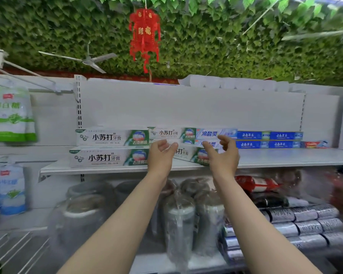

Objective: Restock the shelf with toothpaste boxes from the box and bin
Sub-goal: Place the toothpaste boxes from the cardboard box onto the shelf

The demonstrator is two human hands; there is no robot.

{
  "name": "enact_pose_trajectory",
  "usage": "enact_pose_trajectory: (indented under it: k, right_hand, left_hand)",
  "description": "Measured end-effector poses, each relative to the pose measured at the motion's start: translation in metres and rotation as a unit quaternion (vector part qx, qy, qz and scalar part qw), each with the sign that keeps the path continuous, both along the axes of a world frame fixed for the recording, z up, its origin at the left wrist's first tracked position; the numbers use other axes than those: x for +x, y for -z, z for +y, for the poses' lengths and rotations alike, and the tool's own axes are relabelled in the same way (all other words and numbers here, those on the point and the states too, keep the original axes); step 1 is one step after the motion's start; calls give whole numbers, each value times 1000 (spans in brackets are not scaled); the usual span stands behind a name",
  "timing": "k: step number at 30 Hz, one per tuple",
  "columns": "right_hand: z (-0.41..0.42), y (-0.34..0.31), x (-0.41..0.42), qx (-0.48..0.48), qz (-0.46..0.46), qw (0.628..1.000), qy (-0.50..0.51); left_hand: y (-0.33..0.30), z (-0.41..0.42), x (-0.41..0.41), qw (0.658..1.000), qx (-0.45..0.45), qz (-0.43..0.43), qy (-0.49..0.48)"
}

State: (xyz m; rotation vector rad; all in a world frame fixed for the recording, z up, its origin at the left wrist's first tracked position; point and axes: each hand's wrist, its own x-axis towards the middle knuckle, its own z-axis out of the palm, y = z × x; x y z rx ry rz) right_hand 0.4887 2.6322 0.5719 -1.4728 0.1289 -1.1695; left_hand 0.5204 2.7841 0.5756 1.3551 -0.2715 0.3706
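My left hand (160, 153) has its fingers loosely curled and apart, gripping nothing, raised in front of a tilted white-and-green toothpaste box (194, 154) at the front edge of the shelf (285, 157). My right hand (225, 153) is also relaxed and wide, thumb and fingers spread, holding nothing, just right of that box. I cannot tell whether either hand touches it. The box reads 小苏打 牙膏, like the two stacked boxes (111, 148) to the left. Behind my hands sit more 小苏打 boxes, then pale blue boxes (212, 135) marked 冷酸灵, dark blue boxes (269, 139) with script too small to read, and one red box (316, 144). A red lantern (144, 34) hangs overhead.
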Motion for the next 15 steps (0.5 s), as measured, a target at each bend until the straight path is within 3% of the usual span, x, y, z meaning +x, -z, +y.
enact_pose_trajectory:
  k: [5, 15]
  right_hand:
    - [-15, 11, 9, -21, 112, 993, -38]
    - [-25, 7, 10, -27, 174, 984, 4]
  left_hand:
    - [13, -10, 0, 1000, 10, 25, -5]
    - [12, -10, -7, 999, 25, 17, -41]
